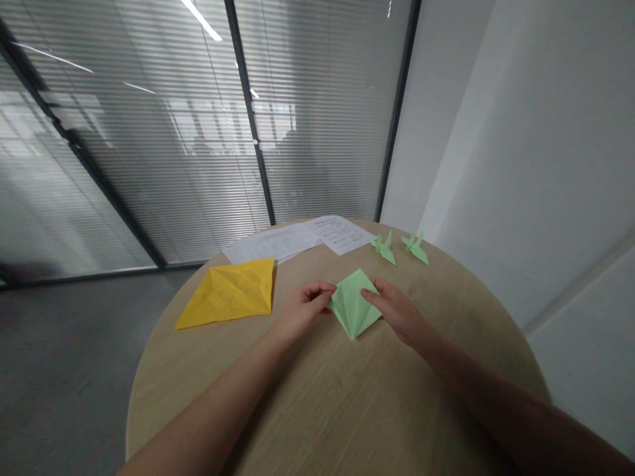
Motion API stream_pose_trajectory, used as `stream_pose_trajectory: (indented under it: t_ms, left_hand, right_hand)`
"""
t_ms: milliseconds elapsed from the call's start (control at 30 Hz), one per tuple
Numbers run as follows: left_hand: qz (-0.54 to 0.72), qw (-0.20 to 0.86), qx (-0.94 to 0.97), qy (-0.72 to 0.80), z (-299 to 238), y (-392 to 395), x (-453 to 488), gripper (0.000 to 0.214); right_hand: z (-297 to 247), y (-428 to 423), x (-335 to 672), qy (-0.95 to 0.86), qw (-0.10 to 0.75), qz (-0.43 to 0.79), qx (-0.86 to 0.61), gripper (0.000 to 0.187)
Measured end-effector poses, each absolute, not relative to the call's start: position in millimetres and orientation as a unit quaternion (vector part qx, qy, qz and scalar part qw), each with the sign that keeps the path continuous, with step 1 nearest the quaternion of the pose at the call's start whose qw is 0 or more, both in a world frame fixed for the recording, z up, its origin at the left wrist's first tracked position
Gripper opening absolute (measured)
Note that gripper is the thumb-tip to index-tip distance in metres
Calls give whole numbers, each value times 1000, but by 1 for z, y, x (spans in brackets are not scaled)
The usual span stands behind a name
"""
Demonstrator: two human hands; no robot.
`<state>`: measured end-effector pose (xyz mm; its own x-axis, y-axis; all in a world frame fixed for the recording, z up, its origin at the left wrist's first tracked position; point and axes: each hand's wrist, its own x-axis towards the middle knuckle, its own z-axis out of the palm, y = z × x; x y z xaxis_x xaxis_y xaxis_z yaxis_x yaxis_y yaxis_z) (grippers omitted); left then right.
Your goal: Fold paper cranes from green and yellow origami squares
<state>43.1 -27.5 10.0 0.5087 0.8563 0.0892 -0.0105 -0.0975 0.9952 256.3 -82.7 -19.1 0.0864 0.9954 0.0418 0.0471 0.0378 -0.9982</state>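
A person's two bare hands work over a round table (317,410) on a sheet of green paper (353,304), folded into a diamond, with creases fanning out from its near corner. The left hand (308,301) has its fingertips drawn together at the paper's left corner — a narrow pinch — while the right hand (394,308) holds the right side, thumb on top and fingers mostly hidden behind. The step in hand looks like a fold partway through, with the creases being shaped or opened. The next move probably calls for a steady right hand and a careful left pinch, so that one layer follows its crease without tearing. Beyond the right hand stand two small green paper birds (384,250); printed sheets (342,233) lie at the far edge, and a creased yellow paper (233,291) lies to the left, apart from the hands.
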Motion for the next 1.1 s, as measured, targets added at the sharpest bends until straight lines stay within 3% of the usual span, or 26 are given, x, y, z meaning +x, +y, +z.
stream_pose_trajectory:
  t_ms: [300, 800, 933, 1100]
  left_hand:
    - [386, 558, 666, 309, -1, -26, 47, 53]
    - [389, 478, 703, 355, -2, -34, 52, 31]
    - [373, 505, 693, 354, 0, -34, 52, 39]
    - [311, 553, 682, 363, -6, -30, 52, 25]
  right_hand:
    - [-22, -86, 250, -560, 473, 448, -512, 35]
    - [-25, -88, 249, -578, 435, 457, -518, 38]
    - [-24, -86, 252, -564, 451, 446, -529, 38]
    - [-27, -83, 254, -539, 491, 443, -521, 34]
